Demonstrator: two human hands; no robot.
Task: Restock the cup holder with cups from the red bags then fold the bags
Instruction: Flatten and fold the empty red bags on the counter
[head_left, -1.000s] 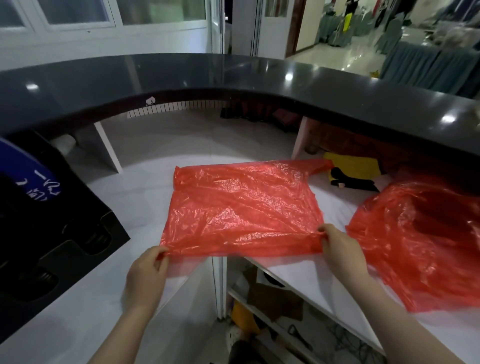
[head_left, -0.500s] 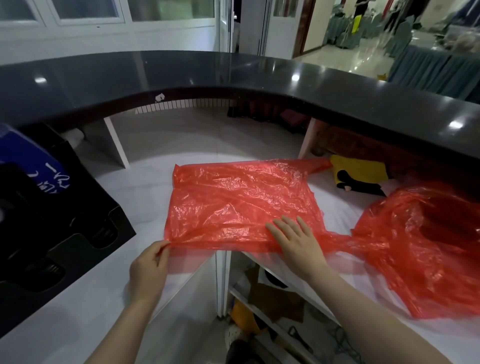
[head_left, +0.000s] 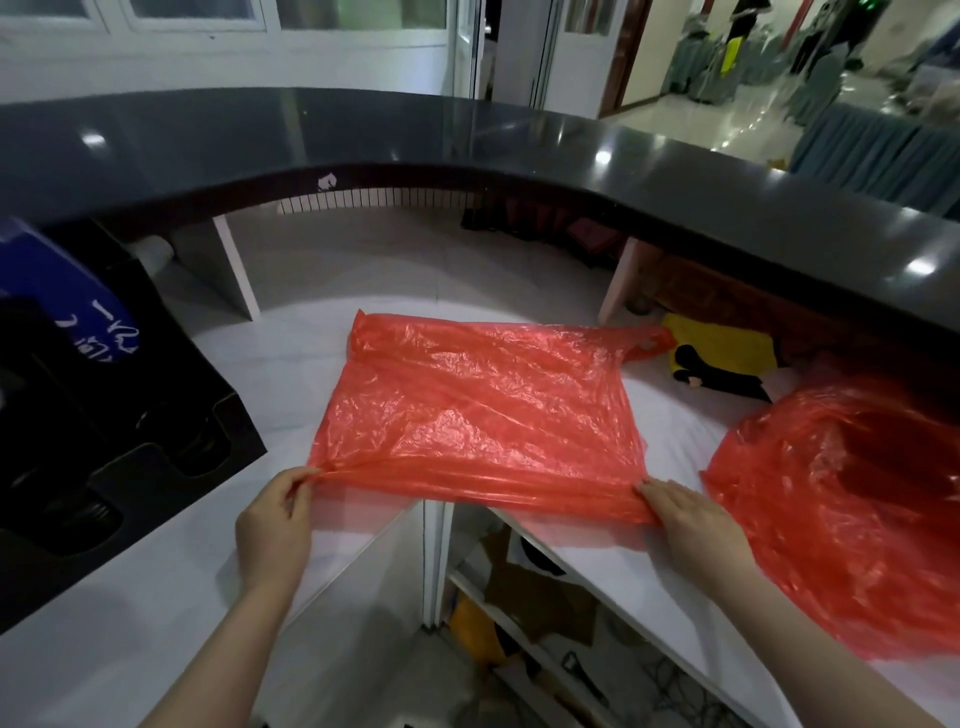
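Flat red bag (head_left: 483, 410) spread on the white counter (head_left: 291, 364), near edge overhanging the gap at the counter's inner corner. Left hand (head_left: 275, 525) pinches the bag's near left corner between thumb and fingers. Right hand (head_left: 696, 525) grips the near right corner, fingers curled over the plastic. Second red bag (head_left: 841, 499), crumpled and puffed up, lies on the counter to the right, just beside the right hand. Black cup holder (head_left: 104, 415) sits at far left.

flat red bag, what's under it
The flat red bag lies on the white counter, its near edge hanging over the gap above the shelves. The plastic hides the counter beneath; nothing bulges through.
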